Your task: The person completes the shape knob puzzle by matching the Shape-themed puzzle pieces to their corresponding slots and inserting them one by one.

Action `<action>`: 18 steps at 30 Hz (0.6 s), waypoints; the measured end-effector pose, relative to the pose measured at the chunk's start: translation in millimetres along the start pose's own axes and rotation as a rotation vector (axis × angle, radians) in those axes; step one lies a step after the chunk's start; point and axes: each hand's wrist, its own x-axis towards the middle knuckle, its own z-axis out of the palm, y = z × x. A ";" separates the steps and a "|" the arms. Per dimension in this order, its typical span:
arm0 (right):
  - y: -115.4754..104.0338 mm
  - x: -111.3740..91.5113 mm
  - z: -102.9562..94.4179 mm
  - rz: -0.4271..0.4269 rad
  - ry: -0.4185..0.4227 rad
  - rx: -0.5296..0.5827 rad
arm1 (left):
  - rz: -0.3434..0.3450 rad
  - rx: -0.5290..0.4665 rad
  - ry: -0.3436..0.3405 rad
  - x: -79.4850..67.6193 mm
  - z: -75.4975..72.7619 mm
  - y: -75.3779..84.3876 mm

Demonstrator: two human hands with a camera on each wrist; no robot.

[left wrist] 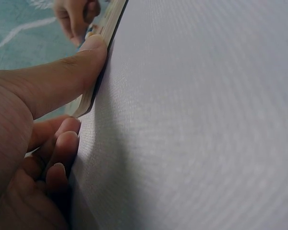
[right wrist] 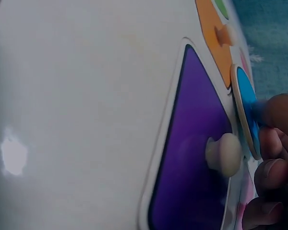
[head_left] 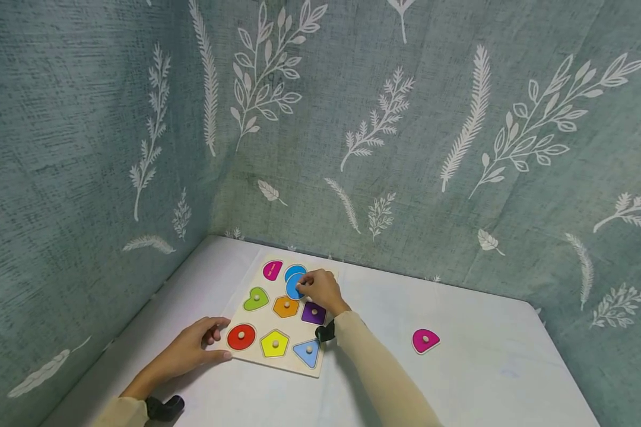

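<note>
A wooden knob puzzle board [head_left: 256,353] lies on the white table. My right hand [head_left: 321,289] pinches a rounded blue puzzle piece [head_left: 294,287] by its knob. That piece is tilted over the board, overlapping a blue recess [head_left: 295,271]; the right wrist view shows its edge-on rim [right wrist: 247,112]. My left hand [head_left: 194,346] holds the board's near left corner, its thumb [left wrist: 86,62] against the near edge and its fingers by the left side. A magenta recess [head_left: 272,270] is uncovered at the far left. The board's far right part is partly hidden behind my right hand.
Red circle [head_left: 241,337], yellow pentagon [head_left: 275,344], light blue triangle [head_left: 307,354], purple [head_left: 313,313], orange [head_left: 285,306] and green heart [head_left: 256,299] pieces sit in the board. A magenta piece [head_left: 425,341] lies on the table at right. Patterned green cloth [head_left: 384,196] stands behind.
</note>
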 end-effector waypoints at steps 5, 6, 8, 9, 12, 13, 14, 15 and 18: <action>-1.5 1.6 0.5 0.000 -0.010 -0.039 | -0.013 0.001 0.003 -1.0 0.5 1.3; -2.1 2.3 0.4 0.004 -0.011 -0.050 | -0.018 0.000 0.005 -1.0 0.5 1.8; -2.9 4.0 0.6 0.014 -0.010 -0.073 | -0.019 -0.004 0.004 -1.1 0.3 2.9; -3.1 4.8 1.0 0.019 -0.010 -0.085 | -0.011 -0.002 0.001 -1.3 0.2 3.1; -5.1 8.7 1.1 0.025 -0.007 -0.104 | -0.009 -0.008 0.007 -1.0 -0.9 3.7; -5.8 9.4 1.2 0.028 -0.007 -0.101 | -0.005 -0.008 0.006 -0.9 -1.2 3.5; -6.3 9.7 1.3 0.032 -0.007 -0.093 | 0.000 -0.009 0.007 -0.8 -1.3 2.9; -6.6 10.0 1.5 0.035 -0.010 -0.089 | 0.000 -0.009 0.006 -0.9 -1.3 2.5; -8.1 10.4 2.8 0.028 -0.020 -0.075 | -0.015 -0.011 0.012 -1.6 -0.5 0.7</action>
